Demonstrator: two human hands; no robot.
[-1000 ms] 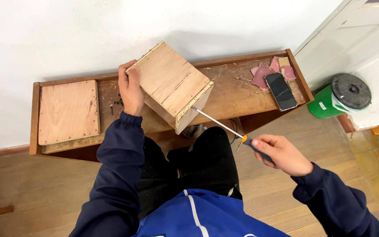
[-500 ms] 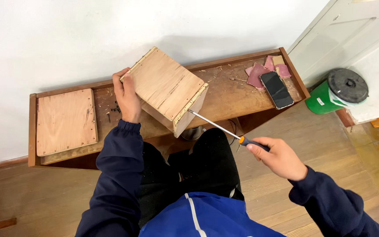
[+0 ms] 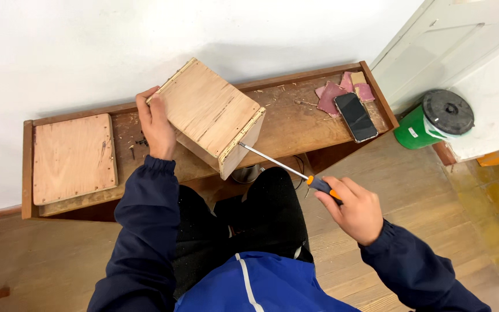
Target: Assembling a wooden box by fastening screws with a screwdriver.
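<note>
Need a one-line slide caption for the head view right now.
Left hand steadies a tilted plywood box on a workbench while the right hand drives a long screwdriver into its side.

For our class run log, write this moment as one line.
left hand: steadies tilted wooden box | right hand: holds screwdriver, tip at box's side | bench: flat board, phone

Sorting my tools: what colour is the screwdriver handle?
Orange and black, seen in the head view: screwdriver in the right hand.

Bright, even light, soft shadows on the white wall; sharp focus, slight wide-angle bending at edges.
</note>
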